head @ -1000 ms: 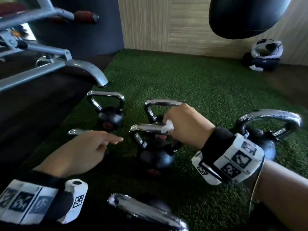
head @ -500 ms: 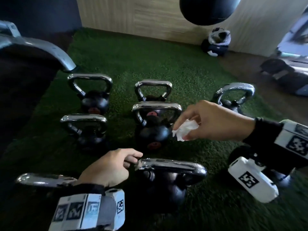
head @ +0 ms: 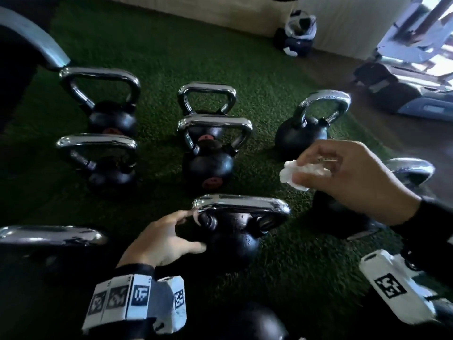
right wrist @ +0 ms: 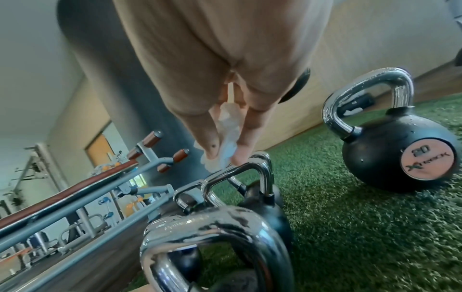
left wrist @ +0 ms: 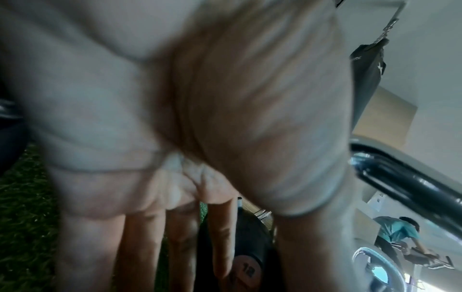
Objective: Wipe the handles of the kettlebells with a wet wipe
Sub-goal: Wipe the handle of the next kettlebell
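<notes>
Green turf floor (head: 282, 278) bearing black kettlebells with chrome handles. Left hand (head: 161, 241), fingers extended, touches the left end of the nearest kettlebell (head: 235, 231) and its handle (head: 241, 204). Right hand (head: 353, 177) hovers above and to the right, pinching a crumpled wet wipe (head: 297, 174) clear of that handle.

The kettlebell handles (head: 241, 204) are polished chrome metal, mirror-glossy, with water beads on the one near the right grip (right wrist: 367, 83); the bells (head: 208, 165) below them are matt black, faintly pebbled, and the one nearest the left grip (head: 161, 241) is speckled with droplets. The wipe (head: 297, 174) in the right grip (head: 353, 177) is crumpled white, soft and fibrous. The floor (head: 306, 266) is rough green turf, and the wrist bands (head: 137, 298) look like smooth matt plastic on black cloth.
</notes>
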`<move>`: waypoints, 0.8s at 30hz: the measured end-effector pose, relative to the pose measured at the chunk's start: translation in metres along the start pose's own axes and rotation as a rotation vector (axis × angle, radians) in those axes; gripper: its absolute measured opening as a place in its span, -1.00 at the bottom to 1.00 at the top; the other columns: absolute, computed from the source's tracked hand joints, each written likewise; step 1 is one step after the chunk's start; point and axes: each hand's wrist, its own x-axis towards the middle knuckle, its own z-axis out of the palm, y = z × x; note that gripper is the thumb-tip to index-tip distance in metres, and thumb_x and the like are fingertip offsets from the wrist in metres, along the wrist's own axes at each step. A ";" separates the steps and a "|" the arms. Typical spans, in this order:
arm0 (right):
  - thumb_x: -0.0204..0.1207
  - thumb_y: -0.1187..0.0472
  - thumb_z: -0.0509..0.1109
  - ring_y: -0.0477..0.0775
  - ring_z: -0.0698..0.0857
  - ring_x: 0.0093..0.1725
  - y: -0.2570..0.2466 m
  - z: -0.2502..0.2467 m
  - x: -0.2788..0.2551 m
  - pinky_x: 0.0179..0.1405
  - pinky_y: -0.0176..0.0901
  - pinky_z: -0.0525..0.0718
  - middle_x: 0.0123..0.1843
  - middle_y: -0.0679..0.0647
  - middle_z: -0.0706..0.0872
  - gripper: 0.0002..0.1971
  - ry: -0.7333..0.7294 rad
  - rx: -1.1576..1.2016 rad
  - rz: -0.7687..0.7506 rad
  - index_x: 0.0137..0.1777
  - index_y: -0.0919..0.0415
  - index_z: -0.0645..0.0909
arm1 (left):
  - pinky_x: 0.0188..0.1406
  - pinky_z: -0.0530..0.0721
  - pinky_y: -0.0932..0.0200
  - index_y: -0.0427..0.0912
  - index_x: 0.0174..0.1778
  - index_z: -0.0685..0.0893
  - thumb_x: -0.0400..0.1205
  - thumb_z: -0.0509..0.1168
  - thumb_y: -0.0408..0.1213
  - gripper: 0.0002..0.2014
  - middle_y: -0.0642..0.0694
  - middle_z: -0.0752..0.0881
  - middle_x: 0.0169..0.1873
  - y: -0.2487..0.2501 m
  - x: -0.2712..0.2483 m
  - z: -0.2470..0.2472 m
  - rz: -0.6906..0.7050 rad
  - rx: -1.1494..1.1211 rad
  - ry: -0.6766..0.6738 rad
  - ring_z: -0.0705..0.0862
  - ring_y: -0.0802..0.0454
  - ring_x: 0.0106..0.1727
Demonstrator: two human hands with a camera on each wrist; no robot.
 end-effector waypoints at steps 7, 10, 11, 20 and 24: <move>0.34 0.07 0.72 -0.17 0.78 -0.18 0.022 0.025 -0.030 -0.11 -0.31 0.70 -0.14 -0.23 0.84 -0.82 0.061 0.083 -0.125 -0.15 -0.11 0.76 | 0.32 0.52 0.24 0.36 0.26 0.64 -0.02 0.68 0.46 -0.11 0.38 0.65 0.21 0.024 0.000 0.025 -0.069 0.063 0.094 0.62 0.23 0.27; 0.34 0.06 0.70 -0.23 0.74 -0.18 0.017 0.030 -0.036 -0.18 -0.50 0.61 -0.13 -0.32 0.81 -0.81 0.160 0.078 -0.164 -0.10 -0.13 0.79 | 0.32 0.55 0.26 0.33 0.30 0.66 -0.05 0.68 0.45 -0.06 0.35 0.69 0.20 0.026 -0.005 0.038 -0.077 0.056 0.189 0.65 0.21 0.31; 0.35 0.07 0.70 -0.24 0.73 -0.18 0.016 0.033 -0.037 -0.18 -0.50 0.60 -0.14 -0.30 0.81 -0.79 0.175 0.079 -0.183 -0.05 -0.15 0.81 | 0.34 0.55 0.25 0.35 0.31 0.66 -0.07 0.67 0.47 -0.04 0.33 0.70 0.21 0.025 -0.006 0.039 -0.069 0.049 0.216 0.64 0.22 0.31; 0.49 0.25 0.56 0.05 0.72 -0.21 -0.009 0.091 -0.028 -0.11 -0.15 0.69 -0.09 0.03 0.71 -0.91 0.188 -0.006 -0.380 -0.05 0.14 0.88 | 0.27 0.57 0.26 0.16 0.28 0.70 0.03 0.68 0.46 -0.09 0.25 0.69 0.19 0.026 -0.015 0.045 -0.099 0.046 0.254 0.66 0.16 0.28; 0.52 0.34 0.50 0.00 0.61 -0.34 -0.005 0.099 -0.027 -0.37 -0.16 0.55 -0.20 -0.03 0.56 -0.85 0.137 -0.130 -0.420 -0.27 0.18 0.78 | 0.33 0.55 0.25 0.08 0.32 0.68 0.09 0.71 0.38 -0.10 0.22 0.67 0.21 0.026 -0.014 0.045 -0.121 0.039 0.260 0.64 0.15 0.31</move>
